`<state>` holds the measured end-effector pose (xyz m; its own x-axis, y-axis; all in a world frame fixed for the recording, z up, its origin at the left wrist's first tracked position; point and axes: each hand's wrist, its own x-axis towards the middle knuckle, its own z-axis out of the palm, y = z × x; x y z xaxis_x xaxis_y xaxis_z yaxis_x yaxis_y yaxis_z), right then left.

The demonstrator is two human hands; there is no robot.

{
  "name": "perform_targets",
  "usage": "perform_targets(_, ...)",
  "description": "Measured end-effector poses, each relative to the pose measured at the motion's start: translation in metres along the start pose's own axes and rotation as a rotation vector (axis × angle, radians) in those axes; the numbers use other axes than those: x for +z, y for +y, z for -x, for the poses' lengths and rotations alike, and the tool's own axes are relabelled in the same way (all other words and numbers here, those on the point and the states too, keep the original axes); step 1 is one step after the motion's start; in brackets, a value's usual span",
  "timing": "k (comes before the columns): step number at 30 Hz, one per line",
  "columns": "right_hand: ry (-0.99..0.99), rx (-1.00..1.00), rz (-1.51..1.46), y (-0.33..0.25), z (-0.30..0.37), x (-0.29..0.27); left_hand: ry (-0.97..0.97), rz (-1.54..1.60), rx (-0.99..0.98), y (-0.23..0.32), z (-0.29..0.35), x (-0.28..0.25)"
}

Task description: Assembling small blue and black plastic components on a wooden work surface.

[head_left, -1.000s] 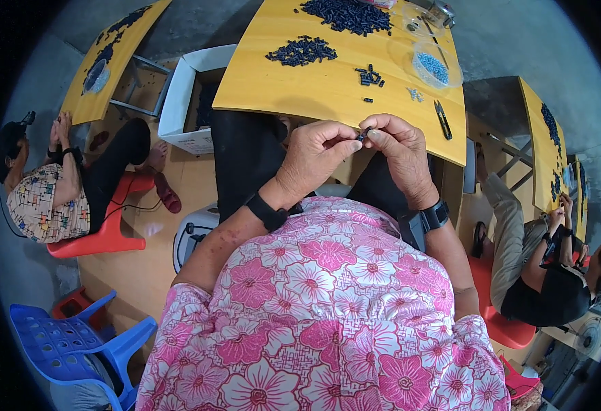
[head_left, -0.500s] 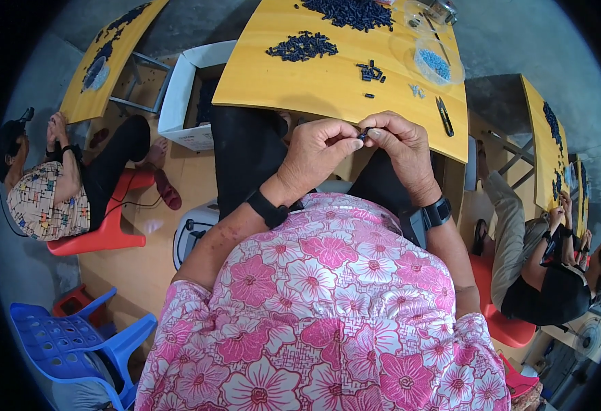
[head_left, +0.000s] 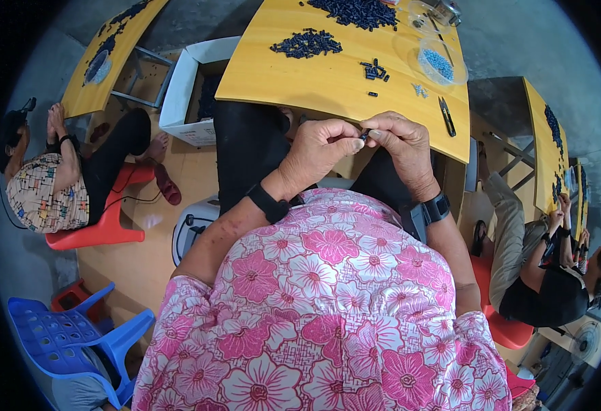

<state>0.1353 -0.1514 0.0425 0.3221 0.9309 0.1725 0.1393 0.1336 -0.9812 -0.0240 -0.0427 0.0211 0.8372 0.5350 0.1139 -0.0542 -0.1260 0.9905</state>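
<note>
Your left hand [head_left: 323, 149] and right hand [head_left: 402, 142] pinch one dark piece [head_left: 365, 134], seemingly mid-work. Which dark piles [head_left: 306, 44] are done is unclear.

Clearances about your hands. Directly ahead of your left hand [head_left: 321, 154], a broad bare strip of the surface [head_left: 280, 81] runs from the near edge up to a dark pile [head_left: 307, 44]. Ahead of your right hand [head_left: 403, 151], a lone piece [head_left: 372, 94] and a small cluster [head_left: 374, 70] obstruct the inner side; black snips [head_left: 446, 117] lie ahead and to the right, with pale bits [head_left: 420, 90] and a clear bowl [head_left: 439, 63] beyond. A bare lane separates cluster from bowl. Between your hands, the pinched dark piece [head_left: 364, 135] closes the front of the gap; toward you, your floral-clad torso [head_left: 328, 274] bounds it.
</note>
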Motion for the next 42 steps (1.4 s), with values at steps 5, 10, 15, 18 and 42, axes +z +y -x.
perform_targets(5,-0.028,-0.033,0.015,0.001,0.000,-0.001,-0.022,0.073,-0.031,-0.001,0.001,-0.001)
perform_targets(10,-0.047,-0.047,0.054,-0.001,-0.001,-0.002,-0.042,0.150,0.000,-0.006,0.000,-0.002)
perform_targets(15,-0.058,-0.053,0.056,-0.004,-0.003,-0.002,-0.072,0.201,-0.023,-0.005,-0.001,-0.004)
perform_targets(18,-0.059,-0.071,0.056,-0.003,-0.004,-0.002,-0.076,0.178,-0.047,-0.001,-0.001,-0.005)
perform_targets(42,0.044,-0.123,0.165,0.017,0.005,0.009,-0.040,0.223,-0.157,0.000,-0.001,-0.004)
